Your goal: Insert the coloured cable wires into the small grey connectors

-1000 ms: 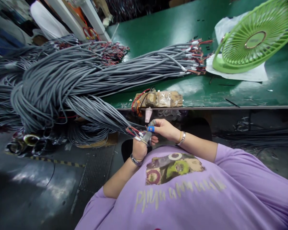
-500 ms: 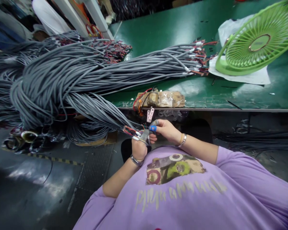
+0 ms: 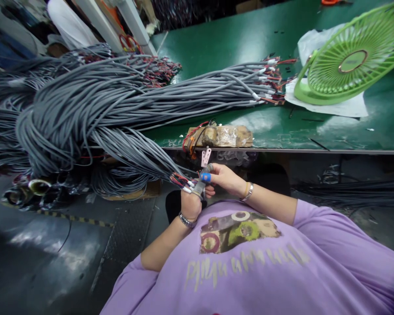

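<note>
My left hand (image 3: 191, 204) is closed around the end of a grey cable, its thumb wrapped in something grey. Right beside it, the ends of a bundle of grey cables (image 3: 147, 153) show red, black and white wires with white sleeves (image 3: 186, 189). My right hand (image 3: 228, 179), with blue tape (image 3: 205, 177) on the thumb and a grey wrap on a fingertip, pinches at the thin wires of the held cable, just above my left thumb. The fingertips mostly hide those wires. Both hands are in front of the table edge, close to my body.
A thick pile of grey cables (image 3: 124, 96) covers the left of the green table (image 3: 249, 39). A taped wooden block (image 3: 230, 136) with a pink tag (image 3: 205, 156) sits at the front edge. A green fan (image 3: 353, 61) stands at right. Coiled cables (image 3: 121, 179) lie below the table.
My right fingers have shifted slightly left, over the thin wire tips that were spread in sight before. My left hand keeps its hold. The view has moved slightly.
</note>
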`<action>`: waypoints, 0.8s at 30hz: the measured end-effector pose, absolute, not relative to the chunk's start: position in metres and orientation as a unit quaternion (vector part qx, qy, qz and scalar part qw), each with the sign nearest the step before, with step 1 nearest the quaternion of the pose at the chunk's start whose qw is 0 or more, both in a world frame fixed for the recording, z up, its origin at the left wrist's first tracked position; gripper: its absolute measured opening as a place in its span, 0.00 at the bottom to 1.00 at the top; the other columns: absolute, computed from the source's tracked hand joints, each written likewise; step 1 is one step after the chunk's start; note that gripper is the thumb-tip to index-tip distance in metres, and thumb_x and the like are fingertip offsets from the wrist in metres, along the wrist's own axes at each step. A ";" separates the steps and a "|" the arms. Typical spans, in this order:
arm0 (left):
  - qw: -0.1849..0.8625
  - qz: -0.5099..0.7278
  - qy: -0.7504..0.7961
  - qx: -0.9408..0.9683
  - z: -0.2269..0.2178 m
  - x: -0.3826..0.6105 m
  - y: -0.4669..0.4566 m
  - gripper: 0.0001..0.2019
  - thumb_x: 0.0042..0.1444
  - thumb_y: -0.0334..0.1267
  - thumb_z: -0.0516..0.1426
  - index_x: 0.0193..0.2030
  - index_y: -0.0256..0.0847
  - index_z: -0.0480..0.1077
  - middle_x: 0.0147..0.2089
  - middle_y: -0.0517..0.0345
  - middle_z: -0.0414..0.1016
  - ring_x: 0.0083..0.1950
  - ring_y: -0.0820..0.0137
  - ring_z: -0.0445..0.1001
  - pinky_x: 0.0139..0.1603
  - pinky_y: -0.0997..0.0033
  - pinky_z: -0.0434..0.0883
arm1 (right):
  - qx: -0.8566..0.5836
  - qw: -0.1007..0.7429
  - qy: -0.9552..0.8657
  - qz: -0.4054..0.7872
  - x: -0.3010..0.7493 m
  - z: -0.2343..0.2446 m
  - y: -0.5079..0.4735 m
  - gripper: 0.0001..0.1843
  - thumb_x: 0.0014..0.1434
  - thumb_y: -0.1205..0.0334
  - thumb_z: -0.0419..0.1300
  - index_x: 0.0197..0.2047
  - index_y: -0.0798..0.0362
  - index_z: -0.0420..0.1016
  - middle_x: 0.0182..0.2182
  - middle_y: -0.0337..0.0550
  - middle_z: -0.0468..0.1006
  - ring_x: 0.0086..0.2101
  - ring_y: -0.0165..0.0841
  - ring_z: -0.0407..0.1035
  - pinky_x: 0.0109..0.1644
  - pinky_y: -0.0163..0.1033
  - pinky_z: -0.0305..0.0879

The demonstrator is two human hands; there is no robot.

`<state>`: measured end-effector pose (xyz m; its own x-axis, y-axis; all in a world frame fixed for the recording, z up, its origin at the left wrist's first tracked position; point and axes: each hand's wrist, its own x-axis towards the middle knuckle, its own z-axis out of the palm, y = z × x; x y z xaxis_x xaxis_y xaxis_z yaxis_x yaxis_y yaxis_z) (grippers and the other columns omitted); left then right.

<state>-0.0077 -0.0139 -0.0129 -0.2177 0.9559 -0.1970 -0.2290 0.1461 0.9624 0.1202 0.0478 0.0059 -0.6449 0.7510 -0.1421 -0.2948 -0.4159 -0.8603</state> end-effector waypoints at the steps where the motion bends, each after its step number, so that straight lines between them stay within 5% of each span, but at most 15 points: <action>1: 0.527 0.560 0.542 0.338 -0.014 -0.008 -0.014 0.17 0.51 0.49 0.63 0.27 0.35 0.72 0.23 0.53 0.78 0.23 0.67 0.78 0.21 0.75 0.71 | -0.255 0.324 -0.420 0.808 0.119 0.007 0.047 0.23 0.47 0.47 0.69 0.32 0.52 0.63 0.15 0.28 0.63 0.17 0.26 0.58 0.23 0.35 0.59; 24: 0.509 0.589 0.550 0.302 -0.003 -0.005 -0.013 0.16 0.49 0.49 0.64 0.26 0.36 0.70 0.19 0.58 0.75 0.18 0.72 0.74 0.19 0.77 0.67 | -0.337 0.331 -0.427 0.771 0.130 0.005 0.053 0.18 0.41 0.56 0.71 0.31 0.57 0.71 0.25 0.36 0.72 0.27 0.26 0.63 0.30 0.32 0.57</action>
<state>-0.0049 -0.0127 -0.0029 -0.2989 0.9319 -0.2054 -0.2674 0.1248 0.9555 0.1305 0.0533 0.0048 -0.5536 0.7981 -0.2379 -0.2224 -0.4170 -0.8813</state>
